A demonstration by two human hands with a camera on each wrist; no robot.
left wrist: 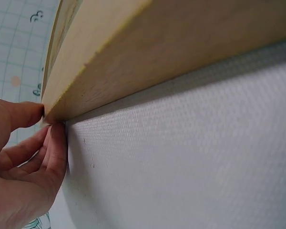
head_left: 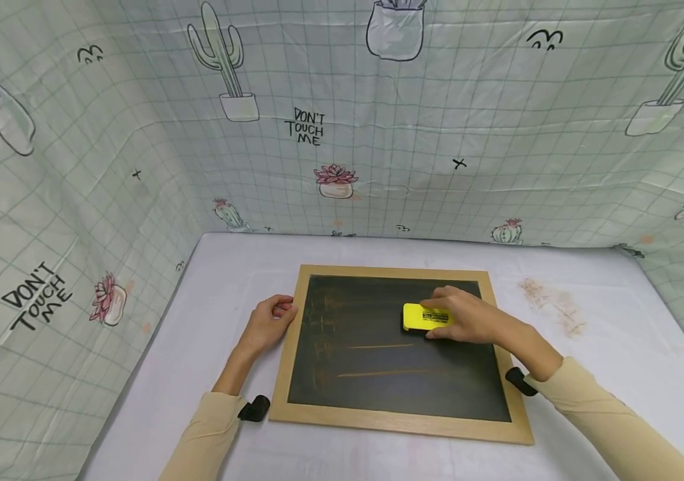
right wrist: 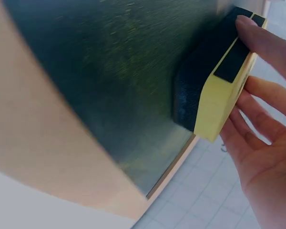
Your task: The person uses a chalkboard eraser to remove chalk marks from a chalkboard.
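Observation:
A chalkboard [head_left: 372, 394] with a light wooden frame lies on the white table. My right hand [head_left: 465, 317] grips a yellow eraser [head_left: 420, 317] with a black felt side over the upper right of the dark surface. In the right wrist view, the thumb lies along one side of the eraser [right wrist: 209, 114] and the fingers along the other, felt facing the board. At the frame's left side is my left hand [head_left: 266, 326]; in the left wrist view its thumb and fingers pinch the edge of the wooden frame [left wrist: 119, 62]. Two orange chalk lines [head_left: 378, 374] cross the middle.
Faint orange smears [head_left: 324, 327] mark the board's left part. Brownish chalk stains [head_left: 552, 304] spot the table right of the board. A patterned cloth wall [head_left: 402, 147] encloses the back and sides. Black wrist devices [head_left: 254, 409] sit at both sleeves.

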